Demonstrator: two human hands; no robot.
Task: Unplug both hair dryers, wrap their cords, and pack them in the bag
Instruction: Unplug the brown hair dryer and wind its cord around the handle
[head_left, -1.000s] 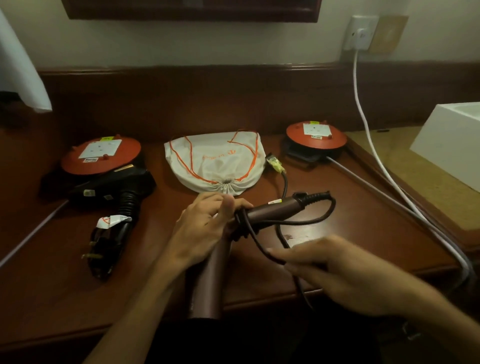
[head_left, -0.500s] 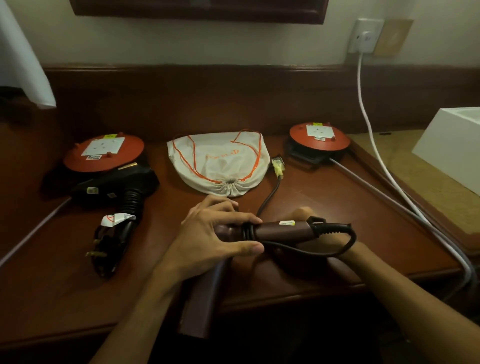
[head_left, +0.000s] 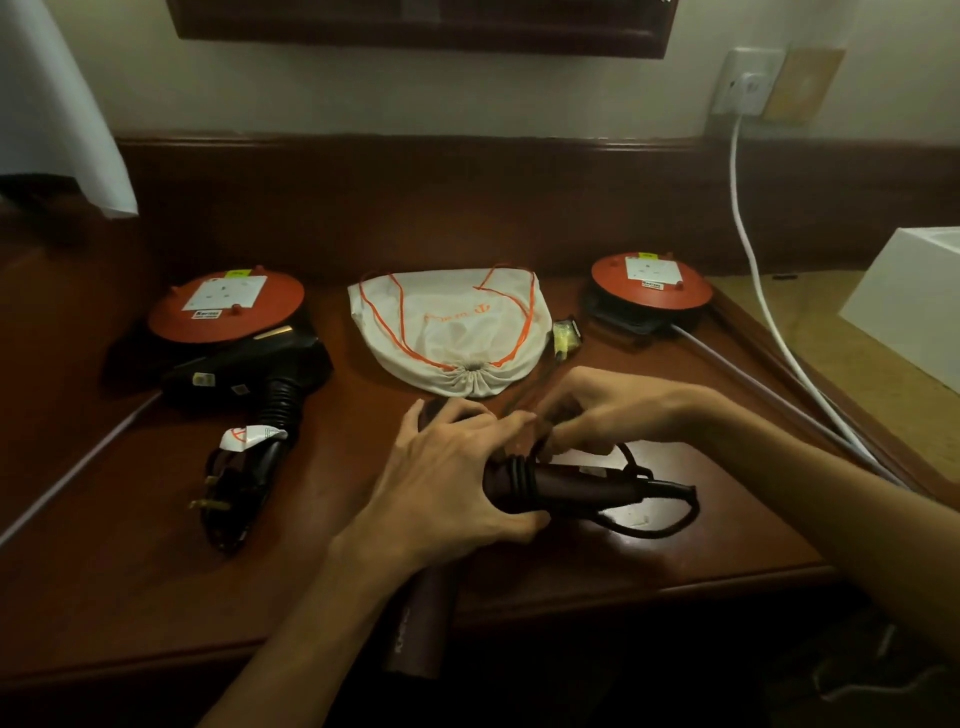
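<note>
My left hand (head_left: 447, 483) grips a maroon hair dryer (head_left: 576, 488) at the joint of its body and handle, low over the desk's front. Several turns of its black cord (head_left: 519, 475) circle the handle. My right hand (head_left: 608, 410) pinches the cord just behind the handle; a loose loop (head_left: 670, 525) trails right and the plug (head_left: 565, 335) lies beside the bag. A white drawstring bag (head_left: 447, 332) with orange cords lies drawn shut at the desk's middle. A black hair dryer (head_left: 260, 374) rests at the left, its cord bundled along the handle and its plug (head_left: 210, 501) free.
Two orange cable reels stand on the wooden desk (head_left: 156, 571), one at the left (head_left: 226, 306) and one at the right (head_left: 652, 283). A white cable (head_left: 753, 270) runs from the wall socket (head_left: 748, 83) down past the desk's right edge. A white box (head_left: 904, 301) sits far right.
My right hand went from in front of the dryer, passed under the handle, and came up behind it with the cord. The handle swung down level and gained a cord turn.
</note>
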